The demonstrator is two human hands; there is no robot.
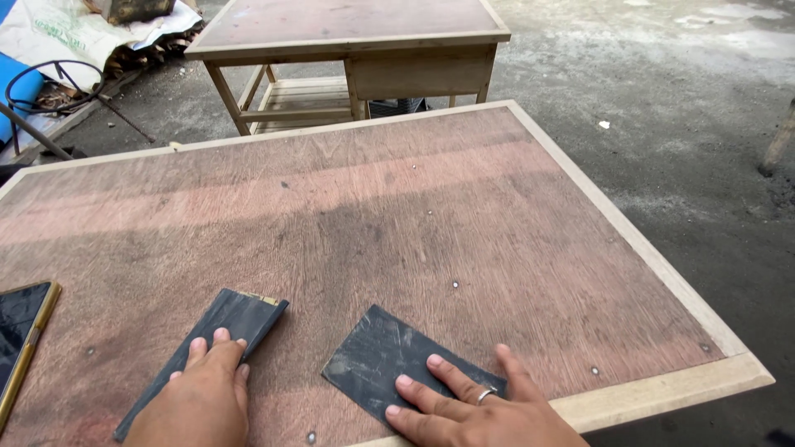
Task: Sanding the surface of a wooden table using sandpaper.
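Observation:
Two dark sheets of sandpaper lie on a reddish plywood table top (397, 215) with a pale wooden rim. My left hand (199, 397) presses flat on the long narrow sheet (236, 319) at the lower left, fingers together on its middle. My right hand (472, 410), with a ring on one finger, rests with spread fingers on the near corner of the squarer sheet (377, 356). Neither hand grips anything; both lie palm down on the sheets.
A phone (21, 327) with a gold edge lies at the table's left side. A second wooden table (348, 33) with a lower shelf stands behind. Concrete floor lies to the right; a blue object, metal ring and sacks sit at the far left.

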